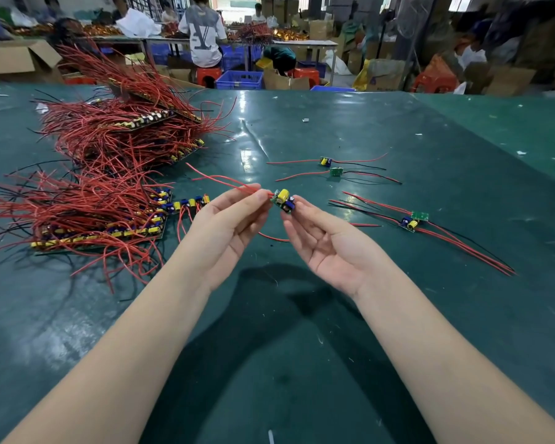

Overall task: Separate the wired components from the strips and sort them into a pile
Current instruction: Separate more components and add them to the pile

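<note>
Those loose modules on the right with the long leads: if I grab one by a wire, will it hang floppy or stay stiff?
Probably floppy: the module has thin leads that curve along the table. It looks light, since the held module sits between fingertips. Trailing wires may snag neighbours.

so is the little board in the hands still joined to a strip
No, the small board is a single loose piece, held above the table between the left hand and right hand.
</note>
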